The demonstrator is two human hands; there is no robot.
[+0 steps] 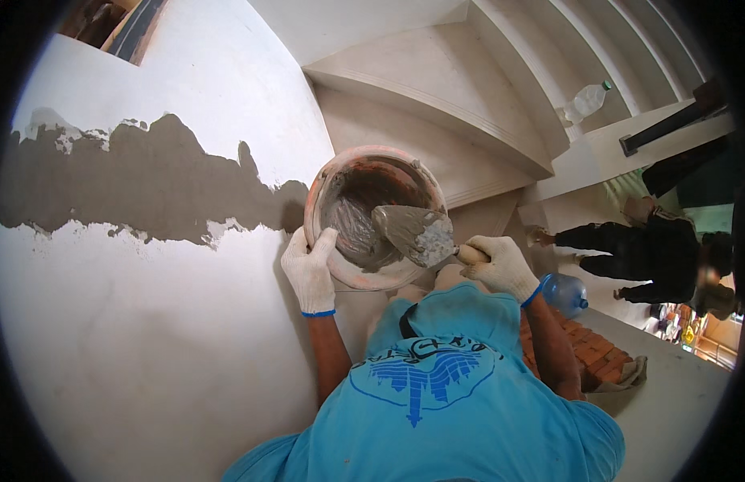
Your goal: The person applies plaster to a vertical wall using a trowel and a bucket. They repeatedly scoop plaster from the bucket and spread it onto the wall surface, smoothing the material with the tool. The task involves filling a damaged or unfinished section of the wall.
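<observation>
My left hand [311, 269], in a white knit glove with a blue cuff, grips the near left rim of a round, mortar-caked bucket [313, 201]. Wet grey mortar [352, 229] lies inside it. In my right hand [505, 265], gloved the same way, is the wooden handle of a trowel [413, 233]. Its blade extends over the bucket's right rim and is smeared with mortar. Left of the bucket, a rough band of grey mortar [147, 181] runs across the white wall [131, 321], reaching close to my left hand.
Pale stairs [445, 120] rise beyond the bucket, with a clear green-capped bottle [587, 103] on them. A dark rail [670, 124] is at right. Red bricks [585, 345] and a large blue bottle [564, 294] lie beside my right arm. Another person [662, 249] stands farther right.
</observation>
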